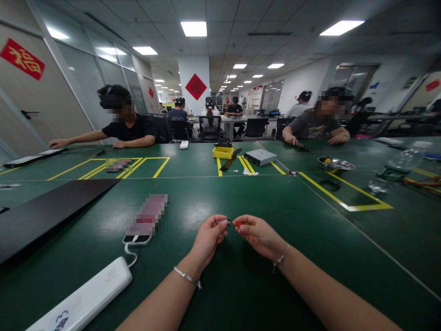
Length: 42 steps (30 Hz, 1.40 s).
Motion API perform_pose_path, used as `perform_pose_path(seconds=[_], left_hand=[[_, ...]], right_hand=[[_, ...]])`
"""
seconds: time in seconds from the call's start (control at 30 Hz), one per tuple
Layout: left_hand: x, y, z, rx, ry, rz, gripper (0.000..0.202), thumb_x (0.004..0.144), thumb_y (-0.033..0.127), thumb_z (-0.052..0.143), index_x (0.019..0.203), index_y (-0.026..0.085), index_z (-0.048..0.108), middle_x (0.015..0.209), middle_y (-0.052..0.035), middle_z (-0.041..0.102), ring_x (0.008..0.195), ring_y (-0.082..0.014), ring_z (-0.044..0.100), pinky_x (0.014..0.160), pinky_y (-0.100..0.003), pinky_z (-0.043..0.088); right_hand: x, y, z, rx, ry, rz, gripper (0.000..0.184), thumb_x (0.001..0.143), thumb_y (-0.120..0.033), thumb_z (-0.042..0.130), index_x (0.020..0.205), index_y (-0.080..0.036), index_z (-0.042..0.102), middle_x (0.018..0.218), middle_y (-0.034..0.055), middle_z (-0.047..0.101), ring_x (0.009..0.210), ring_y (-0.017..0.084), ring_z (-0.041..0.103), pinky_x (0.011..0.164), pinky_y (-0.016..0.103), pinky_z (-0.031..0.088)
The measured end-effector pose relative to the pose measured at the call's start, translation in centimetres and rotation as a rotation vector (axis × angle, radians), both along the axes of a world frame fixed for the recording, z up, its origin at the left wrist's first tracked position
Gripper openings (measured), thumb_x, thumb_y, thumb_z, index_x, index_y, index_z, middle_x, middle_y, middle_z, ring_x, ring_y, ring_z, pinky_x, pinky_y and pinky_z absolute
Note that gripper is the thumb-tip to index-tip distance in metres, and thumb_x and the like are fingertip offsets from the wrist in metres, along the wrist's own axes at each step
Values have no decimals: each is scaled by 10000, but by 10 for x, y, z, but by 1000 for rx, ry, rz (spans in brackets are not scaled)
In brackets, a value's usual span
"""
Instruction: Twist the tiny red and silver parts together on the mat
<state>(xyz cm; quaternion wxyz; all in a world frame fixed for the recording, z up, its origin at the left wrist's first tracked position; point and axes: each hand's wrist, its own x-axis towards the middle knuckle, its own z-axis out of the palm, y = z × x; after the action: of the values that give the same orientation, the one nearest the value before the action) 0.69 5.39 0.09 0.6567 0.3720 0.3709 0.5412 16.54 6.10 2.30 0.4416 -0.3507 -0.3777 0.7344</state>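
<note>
My left hand pinches a small dark metallic piece between thumb and fingertips; its exact kind is too small to make out. Facing it, my right hand is closed on a small orange-red piece, mostly covered by the fingers. The two pieces are close together with a narrow gap between them. Both hands are just above the green tabletop, near the middle of the view. A bracelet circles each wrist.
Left of my hands lie a phone and a white power bank joined by a cable. A black panel lies farther left. Beyond are a yellow bin, a grey box, a metal bowl and a bottle. Co-workers sit across.
</note>
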Motion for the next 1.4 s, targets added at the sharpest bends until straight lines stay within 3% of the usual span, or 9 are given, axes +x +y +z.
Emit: perform_pose_path(seconds=[0.1, 0.23, 0.37, 0.7, 0.87, 1.03, 1.4], left_hand=[[0, -1, 1, 4, -21, 2, 247, 620, 189, 685, 830, 143, 564, 710, 5, 573, 617, -72, 542, 490, -148, 356], [1, -2, 3, 29, -56, 24, 204, 600, 134, 683, 769, 139, 569, 694, 8, 593, 634, -73, 553, 597, -177, 408], [2, -3, 4, 43, -59, 34, 236, 571, 95, 682, 776, 146, 576, 716, 4, 611, 664, -86, 567, 632, -194, 419], [8, -7, 8, 120, 248, 100, 171, 593, 127, 659, 757, 150, 617, 683, -9, 648, 637, -118, 583, 649, -245, 454], [11, -12, 14, 229, 369, 268, 138, 623, 153, 646, 760, 172, 637, 748, -29, 663, 698, -147, 608, 681, -267, 467], [9, -15, 14, 285, 356, 318, 135, 646, 158, 634, 779, 175, 643, 810, -43, 667, 739, -152, 618, 725, -278, 468], [14, -21, 25, 133, 275, 375, 110, 616, 114, 625, 717, 157, 619, 716, -20, 672, 686, -144, 620, 683, -262, 471]], right_hand=[[0, 1, -3, -3, -8, -40, 245, 543, -159, 735, 757, -131, 618, 773, 35, 642, 625, 64, 557, 632, 200, 420], [-2, 2, -6, -7, -16, -49, 237, 577, -231, 723, 758, -138, 603, 703, 34, 639, 557, 61, 532, 560, 201, 403], [-4, 2, -10, 1, 8, -79, 246, 557, -226, 734, 750, -145, 604, 732, 25, 641, 603, 72, 549, 621, 222, 423], [-13, -4, -11, 3, 1, -221, 284, 507, -232, 758, 752, -143, 645, 800, 42, 649, 734, 125, 581, 738, 277, 435], [-20, -14, -7, 75, 23, -151, 304, 647, -357, 664, 879, -160, 660, 941, 75, 631, 875, 157, 559, 783, 304, 424], [-24, -20, -7, 82, 40, -132, 346, 691, -374, 624, 985, -191, 633, 1085, 77, 581, 979, 180, 524, 790, 317, 424], [-30, -28, -10, 32, 125, -86, 372, 702, -394, 610, 1044, -247, 599, 1088, 54, 575, 990, 181, 514, 743, 305, 434]])
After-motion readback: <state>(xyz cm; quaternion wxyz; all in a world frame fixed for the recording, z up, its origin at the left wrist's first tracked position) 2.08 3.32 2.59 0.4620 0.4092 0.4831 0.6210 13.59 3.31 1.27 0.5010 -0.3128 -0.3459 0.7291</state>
